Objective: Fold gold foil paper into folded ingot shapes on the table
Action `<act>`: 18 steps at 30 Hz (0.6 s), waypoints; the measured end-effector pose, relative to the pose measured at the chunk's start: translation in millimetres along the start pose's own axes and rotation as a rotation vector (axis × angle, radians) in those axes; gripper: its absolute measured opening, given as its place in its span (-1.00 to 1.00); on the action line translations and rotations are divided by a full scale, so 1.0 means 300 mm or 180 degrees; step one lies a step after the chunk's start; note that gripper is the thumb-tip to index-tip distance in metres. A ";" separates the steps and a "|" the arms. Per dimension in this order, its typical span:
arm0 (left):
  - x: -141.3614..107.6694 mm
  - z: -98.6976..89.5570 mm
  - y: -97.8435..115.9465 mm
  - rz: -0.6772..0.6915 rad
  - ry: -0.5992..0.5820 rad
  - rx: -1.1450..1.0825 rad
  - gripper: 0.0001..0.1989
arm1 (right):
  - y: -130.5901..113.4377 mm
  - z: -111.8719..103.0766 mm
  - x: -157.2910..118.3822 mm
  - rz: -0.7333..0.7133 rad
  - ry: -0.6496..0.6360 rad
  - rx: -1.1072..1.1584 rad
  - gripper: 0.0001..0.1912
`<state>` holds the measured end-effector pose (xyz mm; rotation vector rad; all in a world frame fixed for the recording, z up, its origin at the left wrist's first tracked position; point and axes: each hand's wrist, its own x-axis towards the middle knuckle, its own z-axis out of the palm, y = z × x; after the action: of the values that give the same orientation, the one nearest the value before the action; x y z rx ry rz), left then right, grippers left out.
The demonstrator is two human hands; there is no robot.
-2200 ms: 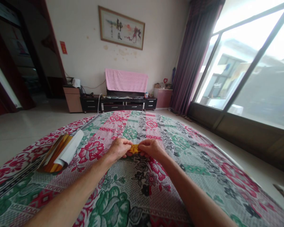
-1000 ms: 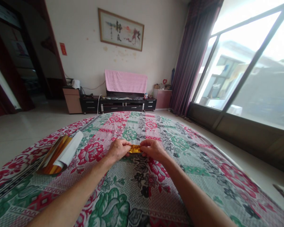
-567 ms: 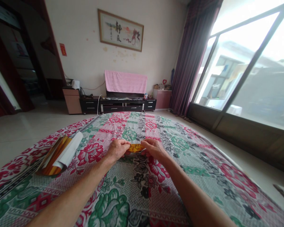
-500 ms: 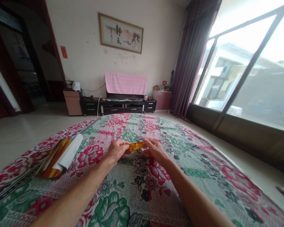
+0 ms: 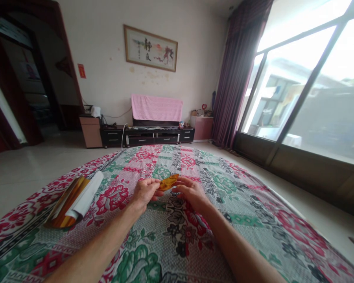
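A small folded piece of shiny gold paper (image 5: 168, 182) is pinched between the thumb and fingers of my left hand (image 5: 145, 193). It slants up to the right and ends in a point. Just to its right is my right hand (image 5: 191, 192), its fingers stretched towards the paper and slightly parted, not gripping it. Both hands are over the flowered tablecloth (image 5: 153, 232), near the middle. To the left of them lies a loose, curled stack of gold paper sheets (image 5: 64, 221), with a white underside (image 5: 90, 192) showing on the curled edge.
The cloth, patterned in red, green and grey, covers a rounded table. Beyond stands a low black cabinet (image 5: 153, 139) with a pink cloth (image 5: 157, 108) draped over what stands on it. A large window (image 5: 283, 94) and purple curtain (image 5: 230, 86) are on the right.
My right hand's fingers have come off the gold paper and opened. The paper, still in my left hand, now tilts more and shows a pointed end. The view has tipped up slightly.
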<state>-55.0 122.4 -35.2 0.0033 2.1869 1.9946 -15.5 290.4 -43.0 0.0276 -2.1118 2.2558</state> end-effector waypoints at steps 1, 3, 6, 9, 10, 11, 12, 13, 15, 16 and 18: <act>-0.002 0.000 0.002 -0.0001 -0.0014 0.0033 -0.75 | -0.001 0.002 -0.001 -0.0045 -0.0060 -0.0085 -0.68; -0.006 0.001 0.005 -0.0006 -0.0053 0.0076 -0.76 | -0.003 0.004 -0.002 -0.0131 -0.0204 -0.0253 -0.70; -0.010 0.005 0.009 -0.0026 -0.0080 0.0083 -0.77 | -0.006 0.005 -0.005 -0.0183 -0.0311 -0.0453 -0.72; -0.013 0.010 0.013 -0.0008 -0.0071 0.0032 -0.77 | -0.006 0.003 -0.007 -0.0162 -0.0370 -0.0553 -0.71; -0.014 0.012 0.013 -0.0002 -0.0077 0.0004 -0.76 | -0.005 0.003 -0.007 -0.0159 -0.0399 -0.0562 -0.71; -0.015 0.013 0.014 0.0014 -0.0081 -0.0014 -0.76 | -0.005 0.003 -0.007 -0.0153 -0.0427 -0.0558 -0.71; -0.016 0.014 0.014 0.0011 -0.0071 -0.0019 -0.76 | -0.003 0.003 -0.006 -0.0148 -0.0440 -0.0542 -0.72; -0.016 0.015 0.013 0.0033 -0.0064 -0.0017 -0.76 | -0.002 0.003 -0.005 -0.0140 -0.0438 -0.0519 -0.73; -0.016 0.016 0.011 0.0064 -0.0051 -0.0034 -0.76 | -0.001 0.004 -0.004 -0.0114 -0.0418 -0.0492 -0.75; -0.016 0.017 0.010 0.0077 -0.0045 -0.0057 -0.76 | -0.001 0.005 -0.003 -0.0108 -0.0405 -0.0490 -0.76; -0.016 0.016 0.008 0.0063 -0.0051 -0.0131 -0.76 | -0.001 0.007 -0.003 -0.0123 -0.0403 -0.0505 -0.76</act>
<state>-50.0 126.7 -32.7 0.0354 2.1440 2.0425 -14.6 288.3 -42.5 0.2081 -2.3249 2.1108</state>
